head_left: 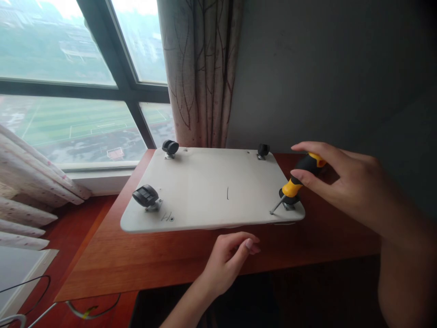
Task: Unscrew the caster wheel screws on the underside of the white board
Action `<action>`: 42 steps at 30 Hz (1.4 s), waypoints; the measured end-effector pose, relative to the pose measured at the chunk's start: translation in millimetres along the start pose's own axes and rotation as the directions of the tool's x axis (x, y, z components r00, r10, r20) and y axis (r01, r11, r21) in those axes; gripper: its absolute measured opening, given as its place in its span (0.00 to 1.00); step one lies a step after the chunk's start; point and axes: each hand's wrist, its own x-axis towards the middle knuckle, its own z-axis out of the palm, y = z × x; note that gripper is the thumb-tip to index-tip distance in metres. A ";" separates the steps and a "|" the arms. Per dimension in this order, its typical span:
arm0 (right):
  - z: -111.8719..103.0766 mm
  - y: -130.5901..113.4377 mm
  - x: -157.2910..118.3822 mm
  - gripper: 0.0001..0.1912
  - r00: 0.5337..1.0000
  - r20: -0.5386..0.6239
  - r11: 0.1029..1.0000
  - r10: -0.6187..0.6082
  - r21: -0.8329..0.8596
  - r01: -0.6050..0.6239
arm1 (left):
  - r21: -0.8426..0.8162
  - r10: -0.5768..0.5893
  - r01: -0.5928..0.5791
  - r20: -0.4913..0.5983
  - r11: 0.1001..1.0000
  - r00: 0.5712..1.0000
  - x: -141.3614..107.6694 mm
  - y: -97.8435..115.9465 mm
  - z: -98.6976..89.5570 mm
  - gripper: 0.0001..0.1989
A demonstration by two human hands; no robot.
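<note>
A yellow-and-black screwdriver (pixel 292 187) slants down to the left, its tip at a small screw hole or screw near the front right corner of a white board (pixel 205 187). My right hand (pixel 341 177) is around its handle, thumb along the near side and index finger stretched above it. Just in front of the board's near edge is my left hand (pixel 227 259), fingers curled and thumb against them; anything between them is too small to make out. Black casters (pixel 146 196) stand at the board's corners, the front right one partly behind the screwdriver.
The board lies on a reddish-brown wooden table (pixel 136 259). Behind it are a patterned curtain (pixel 205 68) and a dark grey wall (pixel 324 68). A large window (pixel 85 123) is at the left. Cables (pixel 92 314) hang below the table's left front edge.
</note>
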 end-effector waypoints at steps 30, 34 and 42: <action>-3.8 -17.1 -7.6 0.29 0.998 0.048 0.993 0.030 0.114 -0.036 | -0.013 -0.043 0.043 0.018 0.999 0.999 0.9 -1.2 6.0 0.18; -3.0 -18.6 -10.5 0.22 0.999 0.052 0.992 -0.009 0.127 0.003 | -0.008 -0.043 0.043 0.022 0.999 0.999 0.9 -1.7 6.4 0.18; -4.4 -17.4 -8.4 0.19 0.999 -0.010 0.999 0.033 -0.042 -0.033 | -0.018 -0.049 0.049 0.017 0.999 0.999 1.0 1.9 7.4 0.19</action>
